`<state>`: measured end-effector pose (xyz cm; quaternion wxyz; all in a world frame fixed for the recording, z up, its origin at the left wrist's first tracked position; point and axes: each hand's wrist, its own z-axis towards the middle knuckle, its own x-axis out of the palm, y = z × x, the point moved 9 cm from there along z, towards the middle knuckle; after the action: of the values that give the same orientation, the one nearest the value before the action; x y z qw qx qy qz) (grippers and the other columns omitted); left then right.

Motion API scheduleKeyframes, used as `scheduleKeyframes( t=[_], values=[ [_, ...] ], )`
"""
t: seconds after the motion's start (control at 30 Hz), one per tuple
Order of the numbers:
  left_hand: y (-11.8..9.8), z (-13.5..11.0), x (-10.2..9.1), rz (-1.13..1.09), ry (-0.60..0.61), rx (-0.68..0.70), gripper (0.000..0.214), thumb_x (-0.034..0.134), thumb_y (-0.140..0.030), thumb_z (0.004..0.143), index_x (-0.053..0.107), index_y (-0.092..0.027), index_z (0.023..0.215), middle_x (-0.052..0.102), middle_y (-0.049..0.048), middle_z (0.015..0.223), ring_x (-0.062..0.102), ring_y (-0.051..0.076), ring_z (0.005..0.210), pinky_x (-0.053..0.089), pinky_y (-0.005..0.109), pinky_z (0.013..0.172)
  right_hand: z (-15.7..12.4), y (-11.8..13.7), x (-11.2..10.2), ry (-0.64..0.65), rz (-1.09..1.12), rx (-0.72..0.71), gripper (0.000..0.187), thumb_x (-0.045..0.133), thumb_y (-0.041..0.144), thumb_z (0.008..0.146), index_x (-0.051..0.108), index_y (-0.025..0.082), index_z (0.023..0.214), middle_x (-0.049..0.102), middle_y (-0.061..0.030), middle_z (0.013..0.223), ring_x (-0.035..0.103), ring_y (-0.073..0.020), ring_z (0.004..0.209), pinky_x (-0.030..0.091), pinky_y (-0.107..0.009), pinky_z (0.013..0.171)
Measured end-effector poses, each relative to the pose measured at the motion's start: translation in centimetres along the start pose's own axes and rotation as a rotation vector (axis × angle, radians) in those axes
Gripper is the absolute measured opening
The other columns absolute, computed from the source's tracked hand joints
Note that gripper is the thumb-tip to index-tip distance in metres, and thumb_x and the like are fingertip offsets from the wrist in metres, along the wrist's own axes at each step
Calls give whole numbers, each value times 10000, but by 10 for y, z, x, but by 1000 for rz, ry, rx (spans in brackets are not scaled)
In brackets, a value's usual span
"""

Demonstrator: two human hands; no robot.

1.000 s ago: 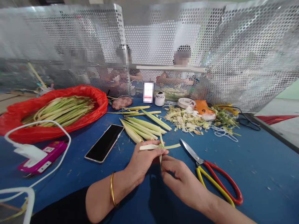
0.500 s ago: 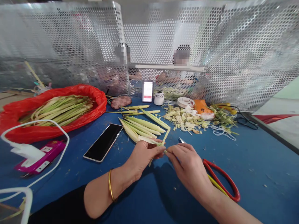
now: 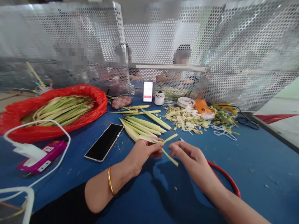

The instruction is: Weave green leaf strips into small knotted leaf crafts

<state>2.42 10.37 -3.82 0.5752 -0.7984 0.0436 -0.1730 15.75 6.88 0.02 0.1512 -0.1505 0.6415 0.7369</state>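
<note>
Many long leaf strips [image 3: 63,109] are gathered in a red bag [image 3: 101,102] at far left, presumably against scattering. Crossed strips [image 3: 170,157] are clamped between left-hand [image 3: 143,155] thumb and fingers, above the blue table [image 3: 140,202], likely so the crossing is secured. The right hand [image 3: 191,157] is poised just beside, curled; fingertip contact cannot be determined. Scissors [image 3: 230,179] are partly hidden beneath the right forearm [image 3: 224,197], probably placed for reach.

Left arm [image 3: 98,194]: plain black cloth sleeve [image 3: 62,207] at 8 o'clock, bare beyond the cuff. Slim, rounded, shiny gold-coloured bangle [image 3: 109,180] around left wrist, 7 o'clock. Right forearm [image 3: 224,199], 4 o'clock: bare along visible length. Left hand [image 3: 147,151], right hand [image 3: 188,155]: both bare.
</note>
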Motion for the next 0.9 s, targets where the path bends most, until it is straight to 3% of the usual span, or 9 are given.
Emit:
scheduleKeyframes(
  t=[0.07, 0.17, 0.4, 0.6, 0.8, 0.9],
  values=[
    [4, -1, 7, 21, 85, -49, 324, 752, -401, 697, 727, -141, 889, 615, 0, 622, 571, 112, 588, 492, 239, 633, 4, -12, -2, -27, 232, 116, 312, 568, 469, 838, 609, 188, 709, 613, -18, 708, 556, -168, 703, 428, -276, 659],
    [9, -4, 13, 49, 140, -94, 375, 682, -492, 745, 725, -127, 824, 583, 1, 582, 533, 106, 557, 475, 243, 623, 7, -16, 1, -39, 395, 129, 264, 650, 417, 785, 621, 180, 673, 627, -13, 713, 559, -158, 716, 432, -272, 683],
    [12, -8, 21, 194, 156, -66, 171, 731, -313, 662, 697, -146, 669, 489, -43, 526, 409, 86, 486, 376, 217, 506, 3, -21, 6, -84, 310, 77, 307, 632, 406, 792, 576, 175, 598, 544, 15, 583, 464, -129, 582, 373, -264, 572],
    [7, -13, 24, 248, 186, -64, 124, 668, -244, 651, 753, -156, 677, 569, -10, 587, 429, 89, 509, 336, 216, 506, 2, -28, -4, -159, 231, 108, 278, 618, 404, 798, 599, 178, 637, 520, 23, 567, 448, -130, 568, 363, -262, 561],
    [7, -15, 26, 244, 215, -82, 113, 666, -221, 627, 762, -170, 654, 614, 11, 610, 473, 116, 550, 328, 218, 489, 2, -30, -5, -187, 253, 123, 277, 629, 407, 774, 577, 186, 616, 492, 30, 543, 433, -130, 553, 359, -262, 545],
    [11, -14, 25, 250, 219, -95, 127, 691, -266, 643, 765, -170, 681, 598, 3, 604, 449, 106, 538, 321, 218, 493, 6, -34, -3, -143, 235, 141, 302, 612, 414, 785, 551, 188, 594, 503, 25, 550, 457, -135, 563, 378, -268, 565]
  ],
)
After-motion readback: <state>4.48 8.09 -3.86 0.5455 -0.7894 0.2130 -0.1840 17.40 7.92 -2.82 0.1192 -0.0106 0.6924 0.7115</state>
